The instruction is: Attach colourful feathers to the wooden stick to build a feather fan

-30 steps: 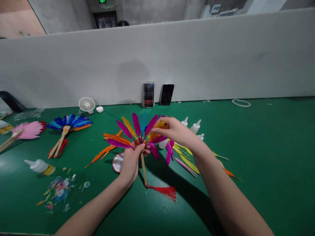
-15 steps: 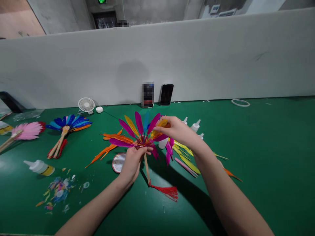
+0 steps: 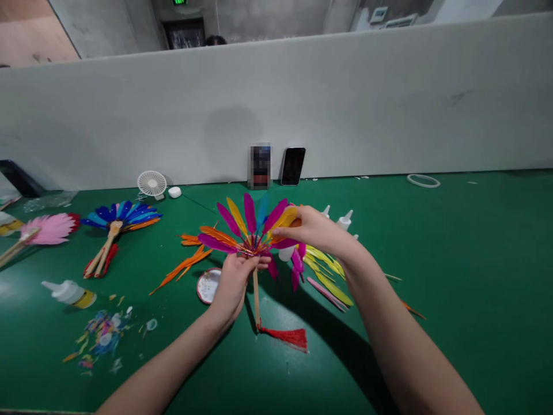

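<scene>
Above the green table, my left hand [image 3: 236,275] is closed round the base of a feather fan [image 3: 250,213], where its wooden handle [image 3: 256,297] meets the feathers. Magenta, yellow, blue and orange feathers spread from it. A red tassel [image 3: 287,338] hangs at the handle's lower end and lies out to the right. With thumb and fingers together, my right hand [image 3: 309,227] pinches a yellow feather [image 3: 283,219] on the fan's right side. Just left of my left hand sits a small round dish [image 3: 208,286] with tiny bits in it.
Orange feathers [image 3: 184,268] lie left of the fan; yellow-green feathers [image 3: 326,271] and glue bottles [image 3: 344,221] lie right, partly behind my arm. A blue fan [image 3: 121,216], a pink fan [image 3: 49,229], a glue bottle [image 3: 71,294] and scraps [image 3: 103,334] are farther left. Phones [image 3: 292,166] lean on the white partition.
The fan's feathered top has shifted slightly right and up, and its handle stands more upright. The tassel has moved a little left. Both hands keep their hold.
</scene>
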Available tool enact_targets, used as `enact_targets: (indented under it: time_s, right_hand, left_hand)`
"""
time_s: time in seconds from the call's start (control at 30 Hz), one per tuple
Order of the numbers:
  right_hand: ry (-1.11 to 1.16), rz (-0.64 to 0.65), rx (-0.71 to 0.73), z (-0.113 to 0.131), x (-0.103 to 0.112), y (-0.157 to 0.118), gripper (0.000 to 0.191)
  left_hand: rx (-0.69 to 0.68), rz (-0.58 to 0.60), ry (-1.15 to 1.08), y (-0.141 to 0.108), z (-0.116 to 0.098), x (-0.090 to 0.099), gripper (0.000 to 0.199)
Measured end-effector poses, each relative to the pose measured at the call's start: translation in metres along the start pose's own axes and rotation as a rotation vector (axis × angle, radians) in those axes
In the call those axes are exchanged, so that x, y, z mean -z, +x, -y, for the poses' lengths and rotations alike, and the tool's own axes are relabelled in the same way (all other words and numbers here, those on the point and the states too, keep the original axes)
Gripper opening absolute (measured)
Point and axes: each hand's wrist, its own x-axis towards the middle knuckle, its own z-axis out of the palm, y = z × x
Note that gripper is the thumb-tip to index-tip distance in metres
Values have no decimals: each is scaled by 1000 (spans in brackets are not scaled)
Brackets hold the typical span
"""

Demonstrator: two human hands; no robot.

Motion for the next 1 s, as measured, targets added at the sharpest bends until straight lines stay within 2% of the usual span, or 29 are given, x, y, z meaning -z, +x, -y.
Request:
enact_targets:
  time_s: [0.17,0.3,0.87,1.0]
  right_hand:
    - [5,-35,36,2,-3,-1,21]
    - [-16,-61,12,4,-5,-2,21]
    - [-42,-101,-9,4,-9,0,14]
    - [-40,-98,28,5,-9,-1,13]
  left_hand:
    - [-12,2,-5,0,1,0,16]
    - [-8,-3,-10,0,2,1,18]
    - [-22,-17,-3,-1,-1,-1,14]
    - [-27,-9,-15,-2,-1,-2,15]
